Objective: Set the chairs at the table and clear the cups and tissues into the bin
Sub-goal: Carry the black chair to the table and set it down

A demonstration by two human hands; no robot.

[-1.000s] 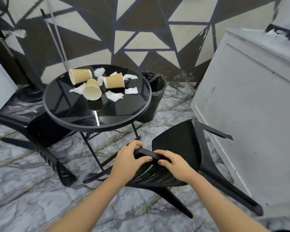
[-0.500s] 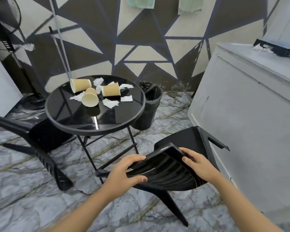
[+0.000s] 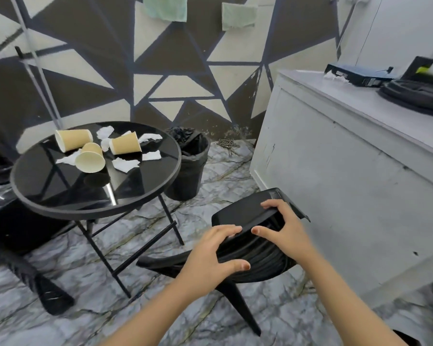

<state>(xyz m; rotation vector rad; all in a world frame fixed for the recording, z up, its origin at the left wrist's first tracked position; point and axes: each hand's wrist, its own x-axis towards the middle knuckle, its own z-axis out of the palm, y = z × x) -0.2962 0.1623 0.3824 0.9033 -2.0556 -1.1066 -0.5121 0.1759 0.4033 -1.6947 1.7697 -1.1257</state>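
Three tan paper cups on their sides on the one round black glass-topped table (image 3: 60, 196): one at the far left (image 3: 73, 140), one in front with its mouth facing us (image 3: 90, 158), one to the right (image 3: 125, 144). Crumpled white tissue pieces, roughly seven, among them a large one (image 3: 125, 164). One black bin lined with a black bag (image 3: 190, 166). Two black plastic chairs: one tipped over (image 3: 248, 245) nearby, another (image 3: 23, 245) on the left. Two pale green cloths on the wall, left (image 3: 166, 8) and right (image 3: 238, 15).
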